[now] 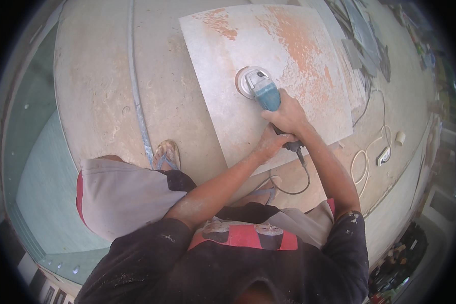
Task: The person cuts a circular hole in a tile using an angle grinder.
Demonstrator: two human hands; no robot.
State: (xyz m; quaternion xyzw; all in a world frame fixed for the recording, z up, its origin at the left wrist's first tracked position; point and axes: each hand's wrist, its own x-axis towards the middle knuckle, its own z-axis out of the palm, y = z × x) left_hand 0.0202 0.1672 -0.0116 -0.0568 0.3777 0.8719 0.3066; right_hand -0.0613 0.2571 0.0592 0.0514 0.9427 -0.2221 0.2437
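A teal angle grinder [266,96] with a round sanding disc [241,83] is on a large pale panel [220,86] mottled with orange-red patches. The disc appears to lie against the panel, left of the larger orange area. My right hand [290,115] wraps round the grinder's body, just behind its head. Behind it, my left hand [271,143] is closed on the dark rear end, close to where the cord [302,158] comes out. The fingers of my left hand are partly hidden by my right wrist.
A pale cable [366,161] loops on the floor at the right, beside a power strip [384,156] and a small cream cylinder [400,138]. Scrap sheets [364,33] are piled at the far right. A blue-grey strip [136,86] runs along the floor near my sandalled foot [166,154].
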